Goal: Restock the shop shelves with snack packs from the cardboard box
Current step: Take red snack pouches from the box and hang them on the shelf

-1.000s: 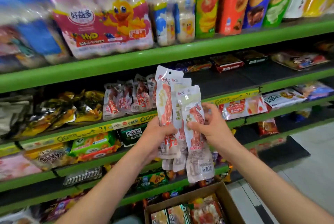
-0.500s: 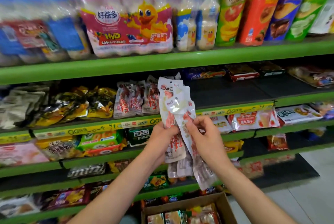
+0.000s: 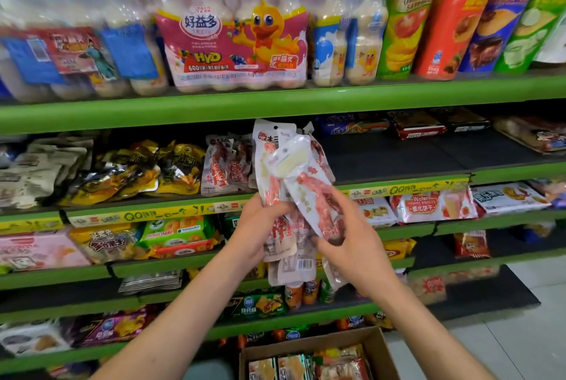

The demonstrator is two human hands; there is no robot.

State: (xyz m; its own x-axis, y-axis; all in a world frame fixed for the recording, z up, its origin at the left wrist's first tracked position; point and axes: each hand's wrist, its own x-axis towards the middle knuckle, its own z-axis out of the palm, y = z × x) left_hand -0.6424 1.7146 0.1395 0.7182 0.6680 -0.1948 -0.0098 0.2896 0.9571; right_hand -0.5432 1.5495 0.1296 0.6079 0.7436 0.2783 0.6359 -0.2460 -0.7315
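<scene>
- At six o'clock, nearest, the cardboard box (image 3: 375, 346) sits on the floor with its top open; more snack packs (image 3: 309, 366) lie inside it.
- Above it, mid-frame, the left hand (image 3: 260, 228) grips a bunch of long sausage packs (image 3: 289, 245) around their middle, fingers curled round the bundle. The packs stand roughly upright, long axis running twelve to six.
- The right hand (image 3: 352, 245) pinches a single sausage pack (image 3: 309, 192) near its lower end, thumb on the front, the other fingers behind. This pack tilts, its top leaning toward eleven o'clock across the bunch and touching it.
- Farther back, at about ten o'clock from the hands, matching packs (image 3: 225, 165) already stand on the dark shelf (image 3: 398, 159); bare shelf lies at about two o'clock of the hands, just to the right of the stock.
- Judgement: the right hand is nearer that bare stretch and holds the freed pack, so it looks the likelier one to place it. The move turns on swinging the tilted pack upright and carrying it up and away toward one o'clock, beside the matching row.
- Farthest, at twelve o'clock, bottled drink multipacks (image 3: 232, 42) fill the top shelf.
</scene>
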